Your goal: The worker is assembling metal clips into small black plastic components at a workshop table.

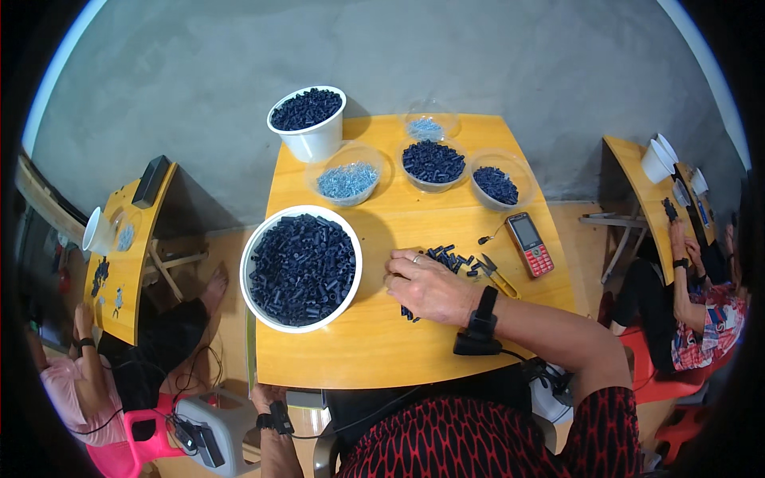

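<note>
My right hand (430,288) is palm down on the yellow table, a ring on one finger and a black strap at the wrist. Its fingers curl together, and anything beneath them is hidden. Short black tubes (450,258) lie loose beyond it, and a few more show at its near side. To its left stands a large white tub (356,275) full of the same black tubes. My left hand (268,396) is low at the table's near left edge, its fingers mostly hidden. Yellow-handled snips (502,283) rest right of my right hand.
A red and black keypad phone (530,245) lies at the right. Farther back stand a white bucket (311,142) of black pieces, a clear bowl (347,177) of small silvery-blue parts and several other clear bowls. People sit at side tables (151,239) left and right.
</note>
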Tool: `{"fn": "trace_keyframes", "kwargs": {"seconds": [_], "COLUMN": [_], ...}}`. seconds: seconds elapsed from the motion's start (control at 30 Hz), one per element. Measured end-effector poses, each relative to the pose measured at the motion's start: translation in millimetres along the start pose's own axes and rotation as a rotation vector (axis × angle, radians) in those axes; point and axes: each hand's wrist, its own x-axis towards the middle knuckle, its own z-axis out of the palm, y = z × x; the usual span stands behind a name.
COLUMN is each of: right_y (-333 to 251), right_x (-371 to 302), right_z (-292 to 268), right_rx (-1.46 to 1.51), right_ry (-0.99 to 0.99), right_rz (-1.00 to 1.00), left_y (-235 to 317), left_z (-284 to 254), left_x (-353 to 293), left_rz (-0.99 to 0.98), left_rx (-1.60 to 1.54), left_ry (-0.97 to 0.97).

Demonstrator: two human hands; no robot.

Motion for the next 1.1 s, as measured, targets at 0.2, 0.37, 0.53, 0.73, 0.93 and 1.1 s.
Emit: {"fn": "trace_keyframes", "kwargs": {"seconds": [0.2, 0.37, 0.53, 0.73, 0.93, 1.1], "right_y": [-1.5, -18.8, -26.0, -16.8, -24.0, 5.6], "right_x": [-8.0, -11.1, -14.6, -19.6, -31.0, -54.5], "right_z": [-6.1, -15.3, -4.6, -9.4, -27.3, -79.8], "right_rx": [0.064, 0.027, -0.009, 0.001, 0.075, -0.059], "right_ry": [0.089, 0.055, -0.041, -0.071, 0.119, 0.398], "right_rz": [-0.004, -0.043, -0.097, -0.1, -0.051, 0.105], "left_y": [18.4, 56.3, 75.2, 82.4, 93.2, 81.5], "left_z": [-59.7, 21.7, 54.5, 78.6, 126.7, 156.6], "left_x": [34.3, -35.5, -71.7, -101.5, -153.7, -194.8], "left_rz": [0.198, 0.357, 0.456, 0.517, 0.733, 0.993], "left_rx": [-0.196, -0.172, -0.138, -0.107, -0.014, 0.225], "left_ry": [-0.515, 0.069, 0.119, 0.023, -0.026, -0.175]}}
